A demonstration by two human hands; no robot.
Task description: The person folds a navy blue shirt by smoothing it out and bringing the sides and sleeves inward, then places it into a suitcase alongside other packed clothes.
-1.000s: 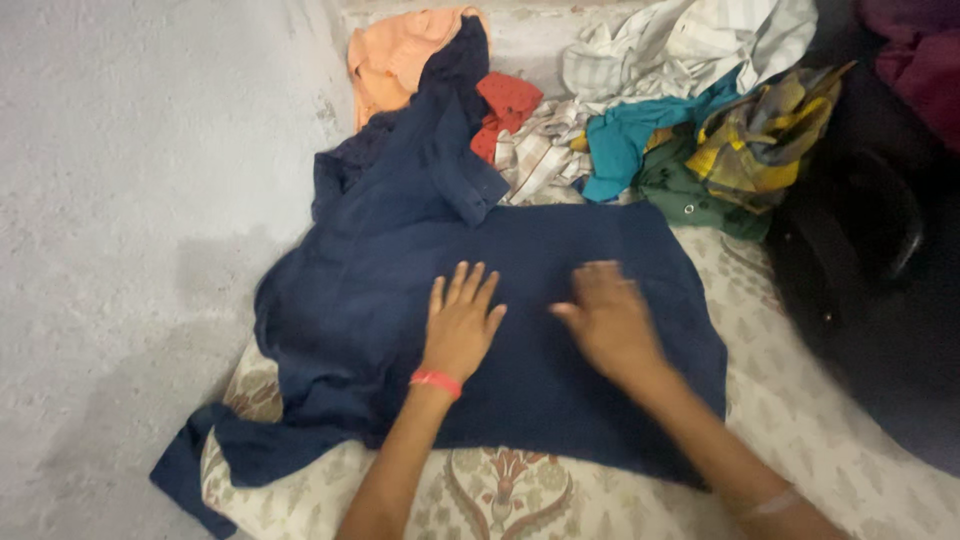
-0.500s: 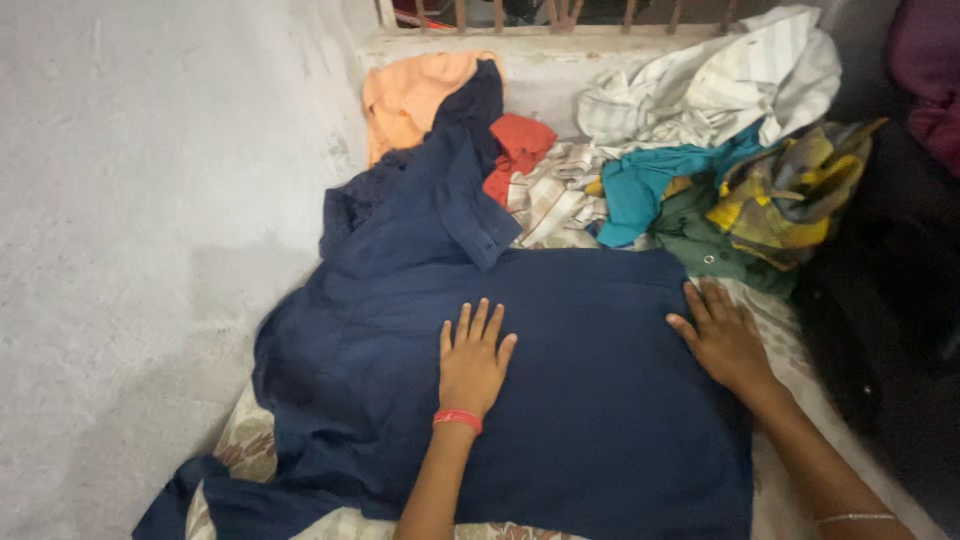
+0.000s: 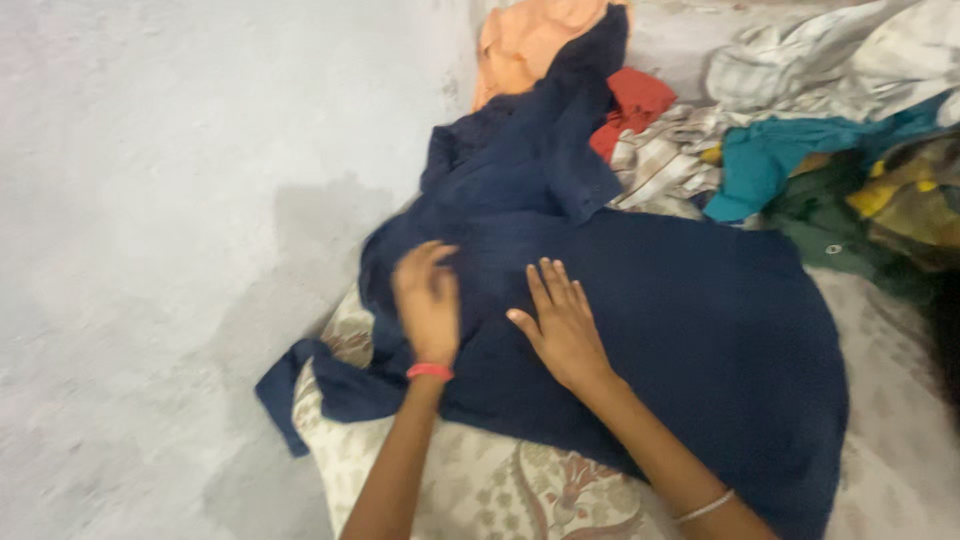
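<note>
A dark navy garment (image 3: 690, 330) lies spread over a patterned cream bedsheet (image 3: 480, 490). My left hand (image 3: 428, 300), with a pink band at the wrist, rests on the garment's left part near its bunched edge, fingers curled and blurred. My right hand (image 3: 562, 325) lies flat on the cloth just beside it, fingers spread. Neither hand clearly grips the fabric. One navy sleeve (image 3: 320, 385) hangs off the bed's left edge.
A grey plaster wall (image 3: 180, 200) runs along the left. Behind the navy garment is a heap of clothes: an orange piece (image 3: 530, 35), a red one (image 3: 640, 100), a checked cloth (image 3: 660, 160), a teal one (image 3: 770, 160), a green one (image 3: 830, 220).
My right hand has come from the garment's right edge to its middle, beside my left hand. My left hand has shifted toward the left part. The view has swung left.
</note>
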